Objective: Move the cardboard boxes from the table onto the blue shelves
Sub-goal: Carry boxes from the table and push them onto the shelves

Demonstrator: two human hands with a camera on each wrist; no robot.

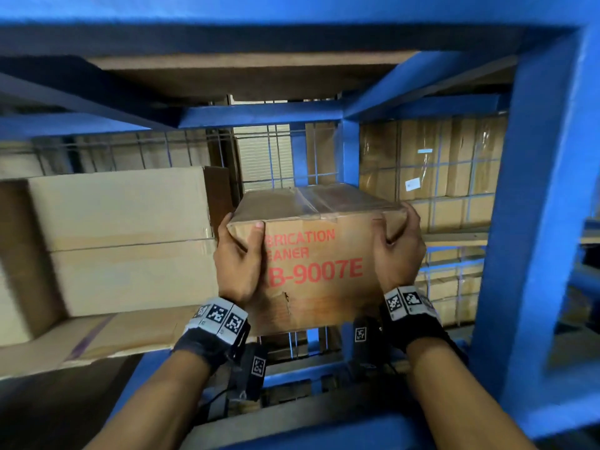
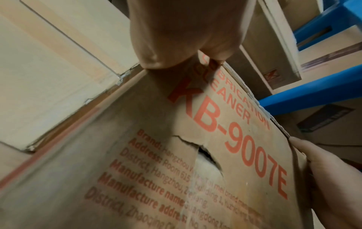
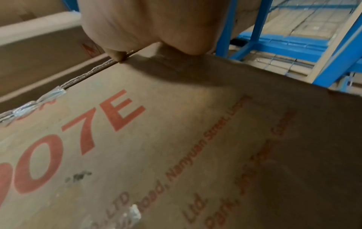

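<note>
A brown cardboard box point(image 1: 318, 264) with red print "KB-9007E" is held up inside the blue shelf frame point(image 1: 532, 222). My left hand point(image 1: 238, 254) grips its upper left corner, thumb on the front face. My right hand point(image 1: 397, 245) grips the upper right corner, fingers wrapped over the side. The box front has a small tear point(image 2: 207, 156). In the left wrist view the left hand point(image 2: 182, 38) grips the box point(image 2: 176, 155) at its top edge. The right wrist view shows the right hand point(image 3: 145, 26) on the box point(image 3: 176, 139) edge. The box's bottom hangs above the shelf's front rail.
Two large pale cartons point(image 1: 130, 238) stand stacked on the shelf to the left, on a flattened cardboard sheet point(image 1: 107, 336). A wire mesh back point(image 1: 438, 177) closes the bay, with more boxes behind it. A blue upright post point(image 1: 350, 151) stands at the rear.
</note>
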